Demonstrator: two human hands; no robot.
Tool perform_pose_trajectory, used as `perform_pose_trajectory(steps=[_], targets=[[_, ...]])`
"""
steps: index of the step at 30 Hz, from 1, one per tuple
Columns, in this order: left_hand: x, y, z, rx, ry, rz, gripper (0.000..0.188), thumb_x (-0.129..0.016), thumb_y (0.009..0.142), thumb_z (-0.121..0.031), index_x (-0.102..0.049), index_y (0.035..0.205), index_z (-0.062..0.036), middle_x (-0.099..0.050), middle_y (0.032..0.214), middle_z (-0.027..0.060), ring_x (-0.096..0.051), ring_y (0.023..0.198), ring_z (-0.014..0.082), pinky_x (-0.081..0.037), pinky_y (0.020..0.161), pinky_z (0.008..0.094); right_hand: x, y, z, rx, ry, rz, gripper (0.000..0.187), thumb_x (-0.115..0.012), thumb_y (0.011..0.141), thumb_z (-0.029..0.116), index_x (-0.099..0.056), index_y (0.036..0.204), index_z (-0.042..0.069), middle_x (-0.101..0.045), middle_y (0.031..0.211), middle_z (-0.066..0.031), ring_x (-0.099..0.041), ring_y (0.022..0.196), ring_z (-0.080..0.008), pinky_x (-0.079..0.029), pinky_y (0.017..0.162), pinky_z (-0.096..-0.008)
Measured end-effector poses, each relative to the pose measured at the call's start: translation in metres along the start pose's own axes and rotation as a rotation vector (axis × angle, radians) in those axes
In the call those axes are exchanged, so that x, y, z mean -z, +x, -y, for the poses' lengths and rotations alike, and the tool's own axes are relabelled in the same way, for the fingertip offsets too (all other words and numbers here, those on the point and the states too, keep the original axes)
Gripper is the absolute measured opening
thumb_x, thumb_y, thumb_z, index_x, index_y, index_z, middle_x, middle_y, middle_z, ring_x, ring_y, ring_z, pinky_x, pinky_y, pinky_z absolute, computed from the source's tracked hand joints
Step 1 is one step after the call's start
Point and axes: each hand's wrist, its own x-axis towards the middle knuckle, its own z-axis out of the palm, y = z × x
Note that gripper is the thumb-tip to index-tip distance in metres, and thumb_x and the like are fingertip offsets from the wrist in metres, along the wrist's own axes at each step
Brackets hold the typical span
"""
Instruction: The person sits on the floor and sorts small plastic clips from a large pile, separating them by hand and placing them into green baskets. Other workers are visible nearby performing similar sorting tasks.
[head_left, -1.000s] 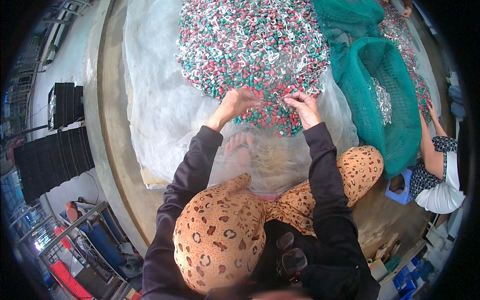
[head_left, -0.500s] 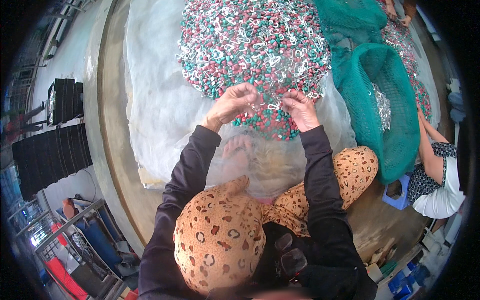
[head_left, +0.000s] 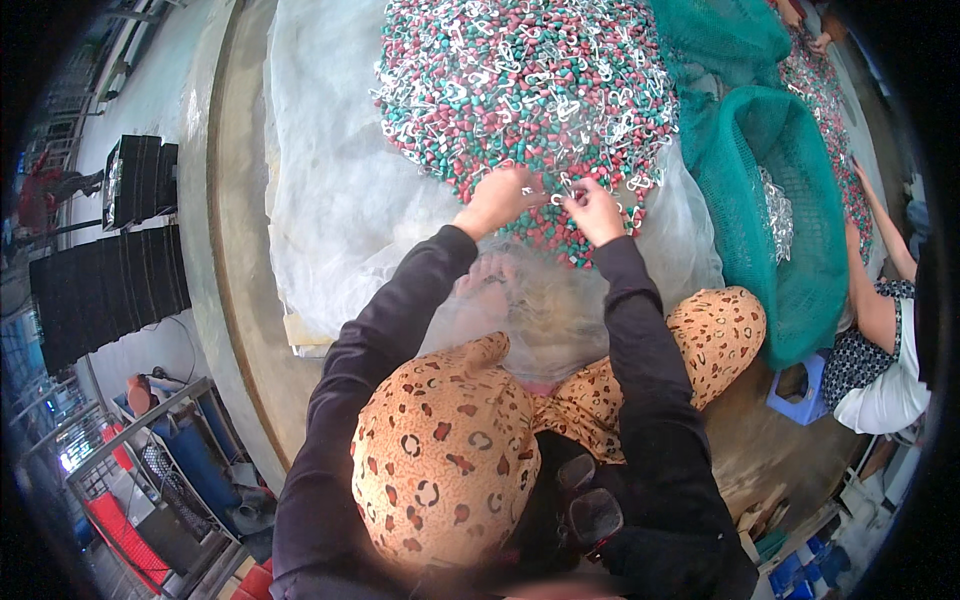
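A broad heap of small red and green pieces (head_left: pixel 455 135), mixed with many white hook-shaped clips (head_left: pixel 510 100), lies on a pale translucent sheet (head_left: pixel 335 215). At the heap's near edge, my left hand (head_left: pixel 500 202) is closed in a pinch, with a small white bit showing by its fingertips. A short gap to the right, my right hand (head_left: pixel 597 212) also pinches, and a white clip shows at its fingers. Both hands hover low over the nearest red and green pieces, and the fingertips face each other. Exactly what sits between the left fingers is blurred.
To the right stands a green mesh bag (head_left: pixel 735 290) with its mouth wide, holding shiny white pieces (head_left: pixel 777 215). Beyond it a co-worker's arm (head_left: pixel 885 215) reaches toward another heap. A blue plastic stool (head_left: pixel 800 395) is near that person. A raised ledge (head_left: pixel 215 240) runs along the left.
The view has shifted slightly. My hands have come a little closer together, and the left hand has turned so its back shows more. The co-worker's arm at right has moved.
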Motion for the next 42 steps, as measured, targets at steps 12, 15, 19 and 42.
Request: perform_pose_trajectory(steps=[12, 15, 19, 42], targets=[[0.042, 0.005, 0.019, 0.103, -0.316, -0.051, 0.033, -0.061, 0.089, -0.034, -0.067, 0.092, -0.0017, -0.059, 0.068, 0.0102, -0.054, 0.064, 0.0151, -0.043, 0.061, 0.0342, 0.027, 0.0, -0.009, -0.338, 1.017, 0.277, 0.017, -0.066, 0.086, 0.02, -0.055, 0.087, 0.007, -0.056, 0.068, 0.0021, -0.039, 0.048, -0.001, -0.02, 0.036, -0.0181], [0.04, -0.004, 0.021, 0.094, -0.238, 0.017, 0.032, -0.059, 0.089, -0.033, -0.065, 0.094, -0.0022, -0.058, 0.066, 0.0102, -0.058, 0.066, 0.0181, -0.044, 0.062, 0.0352, 0.03, -0.008, -0.005, -0.309, 1.298, 0.333, 0.013, -0.065, 0.084, 0.014, -0.053, 0.084, 0.01, -0.057, 0.077, -0.0017, -0.042, 0.051, -0.0036, -0.024, 0.038, -0.0177], [0.05, -0.015, 0.022, 0.237, -0.996, 0.041, 0.032, -0.06, 0.087, -0.032, -0.062, 0.1, -0.0026, -0.058, 0.077, 0.0038, -0.054, 0.064, 0.0122, -0.042, 0.058, 0.026, 0.035, -0.011, 0.0, -0.017, 1.783, 0.516, 0.015, -0.063, 0.079, 0.01, -0.049, 0.085, 0.011, -0.053, 0.08, -0.006, -0.041, 0.052, -0.0081, -0.028, 0.038, -0.0188], [0.044, -0.017, 0.021, -0.052, -0.113, 0.008, 0.023, -0.066, 0.084, -0.028, -0.069, 0.09, -0.006, -0.066, 0.073, 0.0098, -0.062, 0.062, 0.0178, -0.046, 0.058, 0.0323, -0.006, -0.002, -0.009, -0.68, 2.648, 0.252, 0.015, -0.049, 0.093, 0.006, -0.042, 0.101, -0.004, -0.043, 0.093, -0.01, -0.045, 0.077, -0.0197, -0.058, 0.076, -0.0358]])
